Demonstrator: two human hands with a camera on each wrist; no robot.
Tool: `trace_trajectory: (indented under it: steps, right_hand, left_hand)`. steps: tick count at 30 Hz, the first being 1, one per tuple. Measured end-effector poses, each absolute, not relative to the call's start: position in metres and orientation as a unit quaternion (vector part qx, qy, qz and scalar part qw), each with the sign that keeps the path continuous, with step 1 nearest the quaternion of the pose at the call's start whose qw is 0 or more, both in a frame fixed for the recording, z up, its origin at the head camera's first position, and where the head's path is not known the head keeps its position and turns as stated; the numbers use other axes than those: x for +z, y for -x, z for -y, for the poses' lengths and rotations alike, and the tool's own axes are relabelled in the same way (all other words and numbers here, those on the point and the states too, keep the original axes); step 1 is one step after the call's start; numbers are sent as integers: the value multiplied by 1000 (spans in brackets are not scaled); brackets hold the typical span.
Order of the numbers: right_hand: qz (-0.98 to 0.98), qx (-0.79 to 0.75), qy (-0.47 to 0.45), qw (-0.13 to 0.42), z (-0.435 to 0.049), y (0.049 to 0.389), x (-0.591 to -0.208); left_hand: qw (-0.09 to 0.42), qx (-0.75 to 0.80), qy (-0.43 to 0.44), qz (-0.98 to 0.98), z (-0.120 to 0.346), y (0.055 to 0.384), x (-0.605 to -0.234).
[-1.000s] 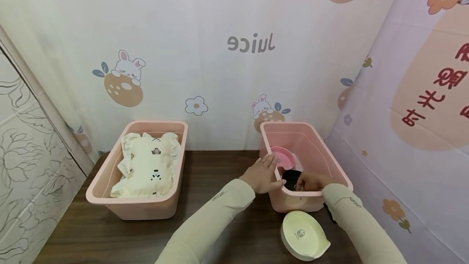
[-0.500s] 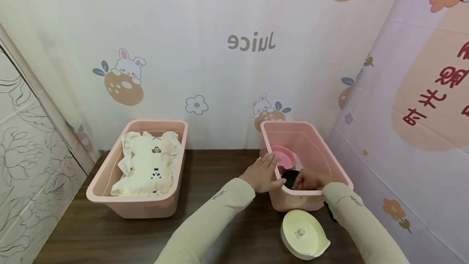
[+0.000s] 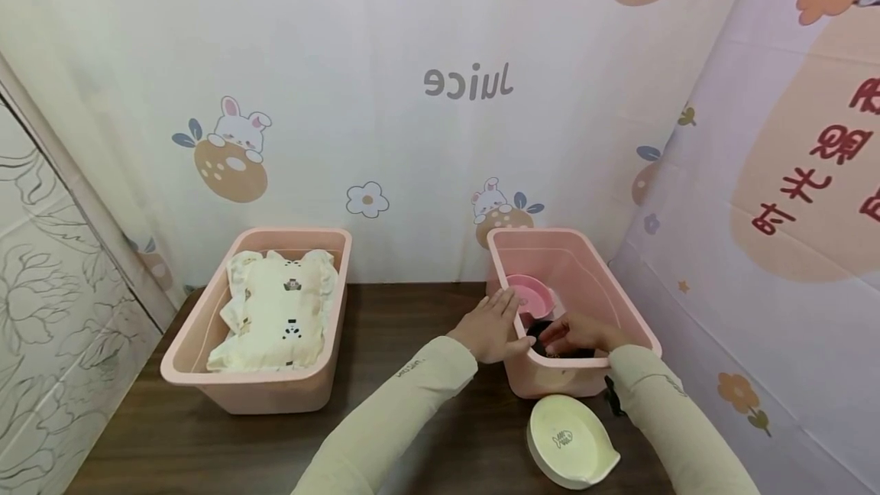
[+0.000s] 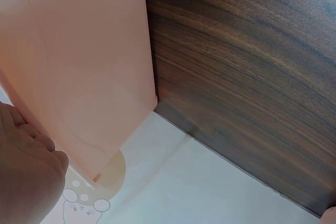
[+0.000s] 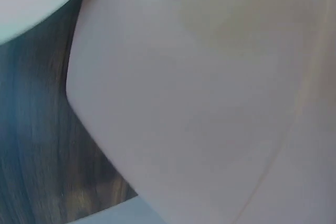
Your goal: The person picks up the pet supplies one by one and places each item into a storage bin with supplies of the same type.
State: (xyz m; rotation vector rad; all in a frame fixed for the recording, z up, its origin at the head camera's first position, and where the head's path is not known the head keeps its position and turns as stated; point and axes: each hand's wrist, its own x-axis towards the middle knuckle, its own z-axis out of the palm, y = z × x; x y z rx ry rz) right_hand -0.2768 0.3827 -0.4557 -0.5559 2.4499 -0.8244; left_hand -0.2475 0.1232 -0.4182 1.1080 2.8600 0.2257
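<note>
My left hand (image 3: 490, 327) rests on the left rim of the right-hand pink bin (image 3: 615, 298), fingers laid over the edge and thumb toward the near corner. In the left wrist view, part of that hand (image 4: 29, 166) touches the bin wall (image 4: 89, 72). My right hand (image 3: 576, 331) reaches inside the same bin, above a black bowl (image 3: 580, 354) that it partly covers. Its fingers look loosely bent over the bowl. A pink bowl (image 3: 531, 295) lies beyond, against the bin's left wall. The right wrist view shows the outer bin wall (image 5: 194, 108), not the hand.
A cream spouted dish (image 3: 567, 434) with a fish-bone print is on the dark wood table (image 3: 406, 312), in front of the right bin. At left, another pink bin (image 3: 257, 378) holds a frilled cream pillow (image 3: 285, 312). Printed curtains (image 3: 406, 136) hang behind and at right.
My right hand has risen a little off the black bowl and its fingers have loosened, uncovering the bowl's right part. The left hand has stayed on the rim.
</note>
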Motion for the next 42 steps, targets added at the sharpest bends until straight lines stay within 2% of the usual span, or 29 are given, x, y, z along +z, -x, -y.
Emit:
trace_trajectory:
  steps: [8, 19, 31, 37, 42]
  right_hand:
    - [-909, -309, 206, 192, -383, 278, -453]
    - [-896, -341, 227, 174, -380, 259, -426]
    - [-889, -329, 291, 130, -379, 221, -389]
    - [-892, -334, 277, 123, -376, 195, -369]
    - [-907, -308, 270, 94, -372, 168, -356]
  left_hand:
    - [31, 76, -361, -929, -123, 248, -417]
    - [36, 76, -359, -930, -128, 251, -423]
    - [34, 70, -355, -932, -128, 250, -421]
    - [31, 71, -354, -932, -127, 250, -421]
    - [31, 72, -356, -931, -126, 249, -419]
